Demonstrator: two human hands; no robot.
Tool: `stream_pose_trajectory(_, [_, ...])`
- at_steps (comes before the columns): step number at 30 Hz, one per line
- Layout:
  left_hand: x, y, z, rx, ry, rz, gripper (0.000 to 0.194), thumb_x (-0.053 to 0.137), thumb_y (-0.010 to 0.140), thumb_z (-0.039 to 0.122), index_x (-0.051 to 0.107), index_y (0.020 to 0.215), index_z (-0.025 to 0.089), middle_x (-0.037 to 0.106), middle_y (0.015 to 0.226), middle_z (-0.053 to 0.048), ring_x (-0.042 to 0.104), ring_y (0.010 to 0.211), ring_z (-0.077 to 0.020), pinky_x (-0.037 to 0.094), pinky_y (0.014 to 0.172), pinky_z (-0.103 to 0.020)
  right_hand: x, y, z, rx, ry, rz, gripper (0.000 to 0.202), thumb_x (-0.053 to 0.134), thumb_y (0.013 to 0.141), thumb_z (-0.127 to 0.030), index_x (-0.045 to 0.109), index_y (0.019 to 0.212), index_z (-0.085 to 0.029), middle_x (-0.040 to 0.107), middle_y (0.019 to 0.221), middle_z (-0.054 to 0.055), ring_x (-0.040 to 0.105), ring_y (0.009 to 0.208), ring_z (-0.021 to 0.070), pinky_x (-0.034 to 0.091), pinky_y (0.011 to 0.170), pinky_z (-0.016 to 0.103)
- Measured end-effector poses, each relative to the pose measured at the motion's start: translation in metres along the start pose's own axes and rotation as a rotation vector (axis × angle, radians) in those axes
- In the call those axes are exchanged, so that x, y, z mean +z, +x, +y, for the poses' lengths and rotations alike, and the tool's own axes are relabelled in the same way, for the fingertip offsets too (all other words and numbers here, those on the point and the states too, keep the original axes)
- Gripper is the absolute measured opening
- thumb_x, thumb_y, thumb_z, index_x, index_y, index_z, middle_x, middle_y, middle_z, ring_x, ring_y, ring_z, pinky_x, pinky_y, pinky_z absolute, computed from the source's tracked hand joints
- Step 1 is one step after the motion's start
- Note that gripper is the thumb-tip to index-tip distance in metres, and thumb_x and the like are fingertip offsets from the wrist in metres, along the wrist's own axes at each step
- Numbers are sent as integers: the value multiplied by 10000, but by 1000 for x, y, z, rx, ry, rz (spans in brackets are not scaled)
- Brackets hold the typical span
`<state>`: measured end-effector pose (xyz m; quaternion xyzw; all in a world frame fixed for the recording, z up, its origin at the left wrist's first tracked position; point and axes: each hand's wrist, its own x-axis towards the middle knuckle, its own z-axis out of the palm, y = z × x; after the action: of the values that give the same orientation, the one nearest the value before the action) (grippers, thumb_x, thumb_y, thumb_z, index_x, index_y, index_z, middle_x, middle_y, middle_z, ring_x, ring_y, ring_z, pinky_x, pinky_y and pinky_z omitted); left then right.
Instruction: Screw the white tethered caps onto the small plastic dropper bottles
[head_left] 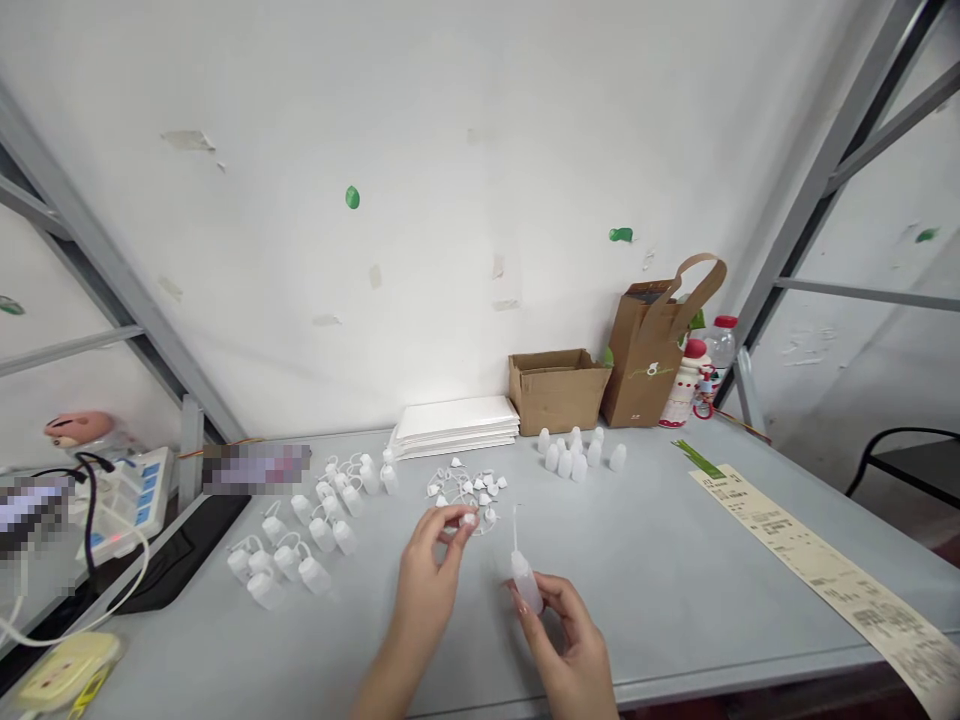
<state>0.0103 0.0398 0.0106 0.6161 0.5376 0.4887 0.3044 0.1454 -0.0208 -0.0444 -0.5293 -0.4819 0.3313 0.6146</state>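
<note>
bottle (529, 588): small, cloudy, probably thin-walled plastic. looks very light, likely soft enough to dent under a hard squeeze, perhaps a bit slick. best taken round the mid-body, clear of the thin strip (515, 528) standing up from its neck, which looks bendy.

position: bottle above the near part of the table (660, 600), neck up, tilted slightly. it lies between thumb and fingers of the right hand (571, 650), which grip its lower body; neck and strip are beyond the fingertips.

left hand (429, 565): thumb and forefinger pinched on a small white cap (470, 519), held at the very tips. cap seems hard and easy to drop; edges the surest hold. loose caps (480, 487) lie just beyond, bottles with strips (287, 562) off to the left.
</note>
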Motion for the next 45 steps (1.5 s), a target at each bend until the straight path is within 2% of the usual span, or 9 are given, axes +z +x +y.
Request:
stream_pose_trajectory(4, [12, -22, 11, -325, -469, -18, 270, 645, 685, 398, 669, 838, 177, 717, 868, -83, 647, 821, -220, 493, 761, -318, 1, 0, 2, -30, -48, -22, 157, 627, 753, -356, 614, 788, -204, 653, 708, 21, 586, 678, 172, 459, 633, 222])
stream_pose_trajectory(8, [23, -33, 16, -451, -643, -7, 298, 720, 613, 379, 689, 820, 167, 729, 888, -87, 643, 872, -222, 488, 770, -285, 4, -2, 7, -79, -138, -67, 146, 612, 767, -348, 588, 754, -204, 610, 660, 4, 559, 625, 157, 443, 621, 227])
stream_pose_trajectory(17, [26, -37, 12, -463, -677, -1, 282, 756, 576, 362, 663, 752, 163, 739, 827, -81, 651, 869, -218, 481, 796, -290, 7, -4, 14, -225, -243, -67, 204, 562, 811, -393, 577, 754, -198, 568, 632, 1, 540, 587, 152, 433, 586, 244])
stream_pose_trajectory(24, [30, -42, 10, -479, -714, -29, 288, 702, 637, 403, 644, 782, 160, 738, 874, -112, 650, 911, -251, 468, 843, -352, 8, -5, 13, -245, -249, -24, 235, 541, 823, -426, 588, 773, -201, 579, 642, 4, 551, 586, 154, 441, 582, 248])
stream_pose_trajectory(28, [30, -42, 9, -448, -668, 6, 284, 700, 630, 415, 654, 749, 162, 731, 905, -114, 631, 959, -257, 454, 869, -350, 8, -5, 14, -245, -266, -13, 236, 540, 825, -424, 594, 776, -199, 571, 634, 5, 549, 581, 157, 442, 579, 254])
stream_pose_trajectory(34, [26, -37, 8, -406, -552, 40, 260, 720, 596, 407, 661, 659, 161, 735, 769, -95, 658, 835, -250, 488, 779, -331, 8, -7, 15, -256, -270, -10, 230, 541, 825, -410, 604, 769, -196, 576, 629, 14, 544, 587, 164, 439, 588, 264])
stream_pose_trajectory(37, [24, -35, 8, -411, -556, -6, 268, 706, 611, 406, 688, 707, 158, 740, 801, -104, 655, 864, -262, 484, 801, -344, 5, -3, 10, -175, -201, -77, 235, 551, 815, -415, 611, 764, -194, 615, 648, 20, 565, 602, 162, 454, 586, 246])
stream_pose_trajectory(42, [24, -35, 5, -416, -622, -27, 274, 692, 626, 414, 707, 756, 174, 739, 904, -100, 636, 945, -263, 471, 853, -346, -4, 9, -1, 9, -63, -384, 258, 496, 854, -393, 623, 914, -177, 679, 812, 49, 623, 755, 180, 492, 683, 247])
stream_pose_trajectory(45, [24, -36, 1, -366, -596, -5, 269, 676, 647, 416, 715, 786, 189, 717, 1000, -98, 603, 1018, -268, 456, 888, -354, -6, 14, -3, 0, -34, -412, 292, 452, 876, -396, 632, 979, -190, 666, 881, 64, 616, 807, 191, 491, 713, 269])
